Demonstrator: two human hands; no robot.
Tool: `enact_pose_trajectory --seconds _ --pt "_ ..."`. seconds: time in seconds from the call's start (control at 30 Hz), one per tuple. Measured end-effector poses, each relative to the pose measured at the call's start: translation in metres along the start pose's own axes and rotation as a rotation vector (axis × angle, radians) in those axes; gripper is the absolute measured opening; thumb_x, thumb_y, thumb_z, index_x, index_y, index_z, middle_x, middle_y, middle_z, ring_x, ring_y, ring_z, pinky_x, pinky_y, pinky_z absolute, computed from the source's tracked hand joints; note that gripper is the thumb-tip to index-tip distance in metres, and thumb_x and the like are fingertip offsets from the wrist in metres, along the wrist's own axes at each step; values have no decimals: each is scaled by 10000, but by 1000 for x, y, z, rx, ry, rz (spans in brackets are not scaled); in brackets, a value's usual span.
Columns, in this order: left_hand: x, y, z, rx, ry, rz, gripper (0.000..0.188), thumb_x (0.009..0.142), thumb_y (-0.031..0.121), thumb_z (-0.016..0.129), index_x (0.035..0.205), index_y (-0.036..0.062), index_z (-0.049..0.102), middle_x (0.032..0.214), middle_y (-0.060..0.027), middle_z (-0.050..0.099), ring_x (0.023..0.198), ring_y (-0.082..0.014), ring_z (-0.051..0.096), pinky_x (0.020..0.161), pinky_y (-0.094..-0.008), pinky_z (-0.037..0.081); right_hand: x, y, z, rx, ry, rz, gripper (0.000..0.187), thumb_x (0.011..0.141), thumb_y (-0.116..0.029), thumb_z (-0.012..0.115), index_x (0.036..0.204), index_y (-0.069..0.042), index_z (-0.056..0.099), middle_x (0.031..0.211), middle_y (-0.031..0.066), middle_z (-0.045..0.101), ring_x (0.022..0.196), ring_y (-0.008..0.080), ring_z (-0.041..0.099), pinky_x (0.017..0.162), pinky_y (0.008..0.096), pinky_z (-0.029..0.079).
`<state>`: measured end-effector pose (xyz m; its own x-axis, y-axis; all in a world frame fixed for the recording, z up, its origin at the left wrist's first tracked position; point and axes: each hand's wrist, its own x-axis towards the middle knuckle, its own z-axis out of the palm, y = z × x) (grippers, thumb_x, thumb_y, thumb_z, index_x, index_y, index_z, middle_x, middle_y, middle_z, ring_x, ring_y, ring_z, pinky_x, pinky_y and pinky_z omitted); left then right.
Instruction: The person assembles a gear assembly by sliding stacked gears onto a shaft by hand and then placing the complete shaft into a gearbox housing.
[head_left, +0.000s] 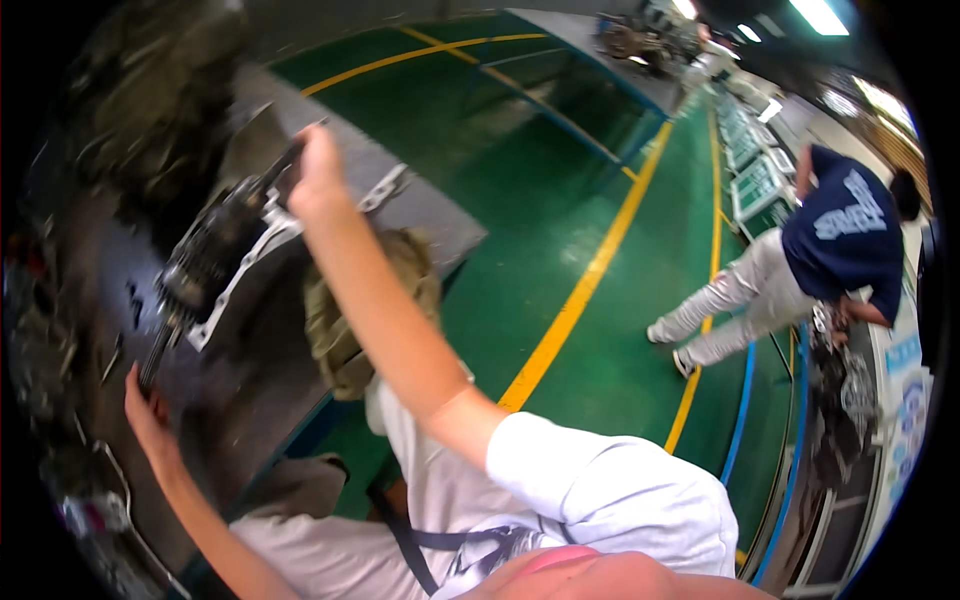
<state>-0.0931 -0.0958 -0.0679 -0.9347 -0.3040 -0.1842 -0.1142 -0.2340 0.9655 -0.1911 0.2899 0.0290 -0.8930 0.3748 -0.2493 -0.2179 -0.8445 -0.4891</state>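
Observation:
A dark, greasy gear shaft (208, 250) with a splined end is held up in both hands above the grey metal workbench (265, 370). My right hand (316, 172) is closed round its far end. My left hand (150, 408) grips the splined near end, its fingers partly hidden behind the shaft. Behind and beside the shaft runs a silver metal flange (245, 262) with bolt holes; whether it touches the shaft I cannot tell. Small dark parts (135, 300) and a thin metal pin (111, 360) lie on the bench near my left hand.
Large dark machinery (150, 120) stands along the bench's left side. A khaki cloth or bag (335, 330) hangs at the bench edge by my right arm. A co-worker in a navy shirt (840, 225) stands at another bench. A blue-framed table (590, 50) stands beyond the green floor (540, 260).

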Motion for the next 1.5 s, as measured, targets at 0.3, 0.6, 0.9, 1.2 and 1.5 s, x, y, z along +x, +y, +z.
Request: enact_pose_trajectory --seconds 0.3,0.6,0.9,1.2,1.5 --pt "8 1 1 -51 -3 -40 236 921 323 541 1015 120 616 565 59 266 476 -51 260 446 -224 213 -42 -8 12 -290 112 -309 688 788 -169 522 1403 28 283 1414 215 382 1272 278 399 1046 345 300" --pt "-1 9 13 -98 -2 -30 219 924 302 542 1034 120 594 571 63 261 489 -39 255 459 -215 204 -30 -49 2 -247 -17 -206 610 792 -193 530 1335 20 350 1288 171 449 1209 264 405 1053 323 261" --pt "-4 9 9 -101 -73 -25 242 935 292 530 1085 116 599 592 53 311 512 -35 290 471 -211 225 -42 -42 14 -452 0 -339 626 780 -159 546 1332 26 316 1282 203 422 1194 268 403 1030 353 297" --pt "20 -1 -21 556 126 607 299 930 335 548 904 47 625 753 6 499 596 -47 355 511 -216 293 -23 -34 9 -422 -11 -336 608 783 -150 544 1314 39 317 1295 229 398 1209 289 399 1033 364 303" --pt "-12 24 -15 812 186 406 386 917 375 558 824 2 586 675 -3 473 546 -117 354 514 -263 305 -13 -37 0 -892 69 -472 510 787 -191 594 1208 38 421 1243 217 453 1187 325 440 1014 399 343"
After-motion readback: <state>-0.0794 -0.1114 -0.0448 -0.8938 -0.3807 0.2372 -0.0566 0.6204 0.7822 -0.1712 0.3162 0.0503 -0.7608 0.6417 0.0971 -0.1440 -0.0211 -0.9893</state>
